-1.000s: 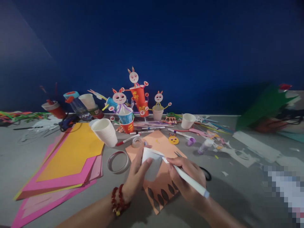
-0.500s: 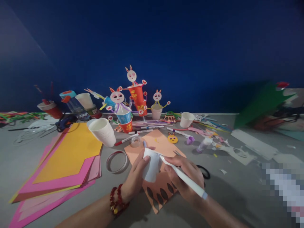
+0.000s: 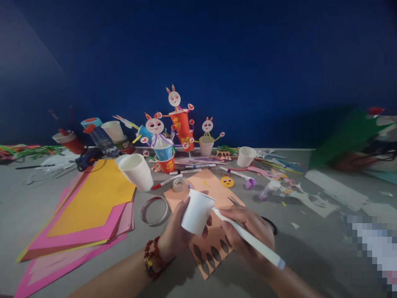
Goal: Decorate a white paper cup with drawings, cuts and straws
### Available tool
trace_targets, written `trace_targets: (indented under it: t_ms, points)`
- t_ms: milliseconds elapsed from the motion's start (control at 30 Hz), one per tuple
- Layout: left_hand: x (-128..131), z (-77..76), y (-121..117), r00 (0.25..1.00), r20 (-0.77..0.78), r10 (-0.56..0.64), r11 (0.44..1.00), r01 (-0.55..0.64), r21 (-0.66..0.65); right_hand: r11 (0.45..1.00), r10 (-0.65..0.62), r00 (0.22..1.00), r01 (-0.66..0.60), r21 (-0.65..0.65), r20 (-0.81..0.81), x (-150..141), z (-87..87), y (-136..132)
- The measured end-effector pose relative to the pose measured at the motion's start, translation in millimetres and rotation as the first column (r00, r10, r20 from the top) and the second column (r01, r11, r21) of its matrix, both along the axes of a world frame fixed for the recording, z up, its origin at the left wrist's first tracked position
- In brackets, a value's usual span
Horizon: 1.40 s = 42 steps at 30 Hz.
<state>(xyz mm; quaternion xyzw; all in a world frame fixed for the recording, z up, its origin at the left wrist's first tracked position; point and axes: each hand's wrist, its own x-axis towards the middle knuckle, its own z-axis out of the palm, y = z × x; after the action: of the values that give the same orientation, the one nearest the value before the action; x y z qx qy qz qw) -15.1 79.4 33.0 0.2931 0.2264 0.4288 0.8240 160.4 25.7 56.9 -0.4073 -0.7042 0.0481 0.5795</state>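
Note:
My left hand is wrapped round a white paper cup, which it holds tilted over an orange sheet of paper. In my right hand is a white marker with a pale blue end, its tip at or very close to the cup's right side near the rim. Dark leaf-shaped marks line the near part of the orange sheet. Beside the right hand lie scissors, largely hidden by it. A small yellow rabbit face rests just past the sheet's right edge.
Coloured paper sheets and a stack of white cups are at left. A tape roll lies near the left hand. Rabbit-faced cup figures stand behind. A glue stick and paper scraps lie at right.
The cup has turned in my left hand, so its rim and wider side now show. My right hand and the marker have shifted slightly right and down.

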Motion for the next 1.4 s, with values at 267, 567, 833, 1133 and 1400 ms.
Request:
trace_targets:
  t_ms: [267, 567, 833, 1133, 1400]
  points:
    - [-2.1, 3.8, -3.6, 0.994, -0.014, -0.105, 0.993, 0.104, -0.050, 0.996, 0.025, 0.999, -0.028, -0.082, -0.045, -2.4, -6.1, 1.4]
    - [-1.0, 8.6, -10.8, 0.989, -0.126, -0.074, 0.996, 0.079, 0.032, 0.995, 0.001, 0.999, -0.005, -0.100, -0.043, 0.2, -1.3, 2.9]
    - [-1.8, 6.4, -9.1, 0.992, -0.122, -0.030, 1.000, 0.030, 0.002, 0.989, 0.108, 0.993, -0.112, -0.095, -0.044, -6.2, -4.5, 3.8]
    - [-0.3, 6.0, -11.7, 0.990, -0.135, -0.038, 0.999, 0.035, -0.025, 0.993, 0.070, 0.997, -0.073, -0.094, -0.030, -4.0, -2.2, 4.3]
    - [0.6, 8.6, -11.7, 0.990, -0.127, -0.066, 0.998, 0.065, -0.016, 0.993, 0.081, 0.996, -0.083, -0.082, -0.024, -6.5, -3.5, 2.8]
